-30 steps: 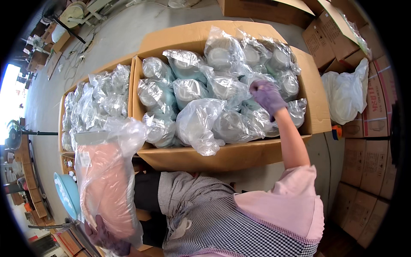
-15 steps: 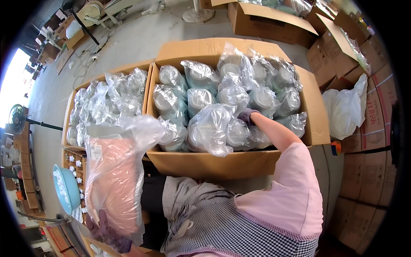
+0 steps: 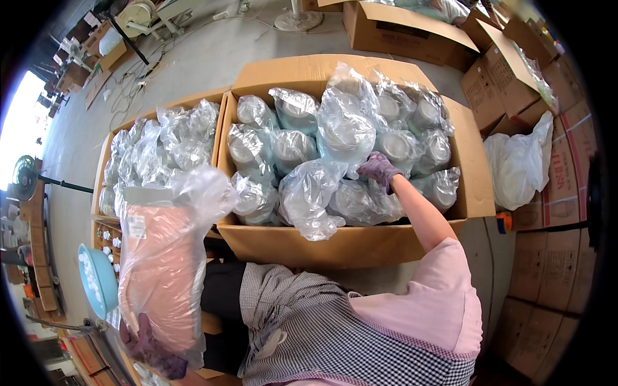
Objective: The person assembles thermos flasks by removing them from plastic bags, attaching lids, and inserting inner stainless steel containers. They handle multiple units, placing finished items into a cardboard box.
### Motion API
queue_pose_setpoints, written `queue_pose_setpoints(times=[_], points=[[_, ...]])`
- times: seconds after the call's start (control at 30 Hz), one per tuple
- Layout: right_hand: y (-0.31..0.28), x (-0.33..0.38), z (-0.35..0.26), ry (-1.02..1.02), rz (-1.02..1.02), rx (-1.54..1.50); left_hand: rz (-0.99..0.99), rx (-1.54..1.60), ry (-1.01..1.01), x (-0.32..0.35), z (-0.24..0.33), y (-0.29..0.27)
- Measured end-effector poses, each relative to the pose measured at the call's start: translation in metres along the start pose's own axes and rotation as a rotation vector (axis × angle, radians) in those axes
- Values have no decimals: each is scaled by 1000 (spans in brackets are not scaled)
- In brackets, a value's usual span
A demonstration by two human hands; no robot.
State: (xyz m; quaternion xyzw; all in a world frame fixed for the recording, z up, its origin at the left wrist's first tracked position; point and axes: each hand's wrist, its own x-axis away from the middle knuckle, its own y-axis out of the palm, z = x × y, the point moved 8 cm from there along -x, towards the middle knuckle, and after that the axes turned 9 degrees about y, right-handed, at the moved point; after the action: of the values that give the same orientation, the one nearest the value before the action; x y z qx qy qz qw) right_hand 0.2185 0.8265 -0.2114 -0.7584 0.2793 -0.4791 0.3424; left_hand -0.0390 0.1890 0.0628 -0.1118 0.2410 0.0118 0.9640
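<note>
To the right of a blue basin [image 3: 108, 283], a peach package [image 3: 161, 273] in clear plastic is gripped near its lower end by the gloved left hand [image 3: 153, 350]. Farther right, amid an open carton [image 3: 335, 248], a plastic-wrapped container [image 3: 347, 134] is grasped by its wrapping in the curled fingers of the right hand [image 3: 381, 169].

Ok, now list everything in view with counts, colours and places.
bagged pack: one, salmon, left foreground
packing boxes: two, brown, centre and left
bagged items: many, clear and greyish, inside those boxes
basin: one, light blue, left, holding white pieces
fan: at least one, dark, far left
bulging bag: one, white, right
stacked cartons: several, brown, far right
open cartons: several, brown, upper right
apron: one, dark and white checks, lower centre
left hand: one, purple glove, at the pack's lower end
right hand: one, purple glove, among the centre box's bagged items
</note>
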Motion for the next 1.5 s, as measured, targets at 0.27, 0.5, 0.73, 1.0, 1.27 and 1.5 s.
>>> queue_pose_setpoints(times=[0.27,0.5,0.73,1.0,1.27,1.5], points=[[-24,8,7,-127,98,-296,-87,82,-67,-1,-2,11],[3,6,-12,-327,110,191,-142,-146,69,-4,10,10],[14,-1,-6,-296,236,181,-219,90,76,-4,17,19],[45,-38,29,-152,91,236,-140,-310,101,3,44,24],[-29,18,-7,-61,88,365,-22,-140,76,9,35,-9],[-65,176,-92,-590,196,-33,5,-270,200,2,0,-44]])
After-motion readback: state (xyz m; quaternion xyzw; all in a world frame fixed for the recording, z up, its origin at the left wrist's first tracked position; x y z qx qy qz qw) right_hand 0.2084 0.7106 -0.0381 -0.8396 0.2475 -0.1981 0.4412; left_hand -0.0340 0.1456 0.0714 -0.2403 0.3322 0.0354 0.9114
